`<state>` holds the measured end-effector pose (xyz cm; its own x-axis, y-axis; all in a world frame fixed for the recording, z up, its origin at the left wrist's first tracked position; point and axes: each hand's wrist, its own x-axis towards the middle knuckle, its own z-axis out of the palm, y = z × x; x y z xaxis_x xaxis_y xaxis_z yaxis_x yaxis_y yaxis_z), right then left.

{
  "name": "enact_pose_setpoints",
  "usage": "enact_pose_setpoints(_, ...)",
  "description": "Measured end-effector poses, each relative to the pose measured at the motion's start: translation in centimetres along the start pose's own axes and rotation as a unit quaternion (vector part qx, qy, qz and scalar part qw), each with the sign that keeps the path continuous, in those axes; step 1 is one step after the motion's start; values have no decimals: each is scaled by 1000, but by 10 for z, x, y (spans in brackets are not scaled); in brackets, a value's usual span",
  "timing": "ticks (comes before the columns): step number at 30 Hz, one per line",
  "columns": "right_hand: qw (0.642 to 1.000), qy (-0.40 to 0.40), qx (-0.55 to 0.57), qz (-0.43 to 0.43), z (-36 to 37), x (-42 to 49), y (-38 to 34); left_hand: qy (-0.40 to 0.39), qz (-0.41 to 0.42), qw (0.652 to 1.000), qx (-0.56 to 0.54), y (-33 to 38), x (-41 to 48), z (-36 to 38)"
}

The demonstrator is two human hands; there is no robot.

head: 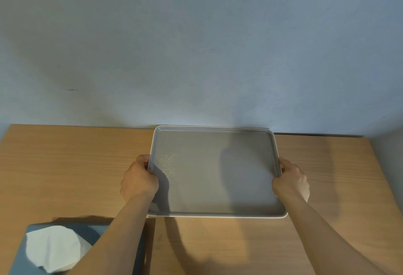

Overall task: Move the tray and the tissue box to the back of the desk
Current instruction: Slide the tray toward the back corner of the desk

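Note:
A grey rectangular tray with a pale rim lies flat on the wooden desk, its far edge against the wall. My left hand grips the tray's left rim and my right hand grips its right rim. The tray holds nothing. A dark blue-grey tissue box with a white tissue sticking out sits at the desk's near left corner, partly covered by my left forearm.
A plain blue-grey wall rises right behind the desk's back edge. The desk's right edge runs close to another wall at the far right. Bare wood shows left and right of the tray and in front of it.

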<state>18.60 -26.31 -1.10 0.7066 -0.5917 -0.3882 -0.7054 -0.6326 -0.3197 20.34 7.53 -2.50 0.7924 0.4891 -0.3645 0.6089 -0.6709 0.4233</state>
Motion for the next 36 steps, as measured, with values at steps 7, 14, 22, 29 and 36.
enact_pose_setpoints(7, 999, -22, -26, -29, 2, -1, 3, -16, 19, 1000, 4, -1, 2, 2)
enact_pose_setpoints(14, 990, -21, -91, -108, 7, -29, -4, -44, 105, 988, 105, 2, -18, 2)
enact_pose_setpoints(22, 969, -31, -147, -195, 6, -66, -1, -42, 218, 961, 166, 7, -60, 3)
enact_pose_setpoints(29, 956, -40, -138, -256, -3, -113, 9, -30, 260, 955, 141, -2, -113, -12)
enact_pose_setpoints(36, 934, -33, -146, -323, 2, -175, 20, -7, 286, 949, 128, -39, -169, -36)
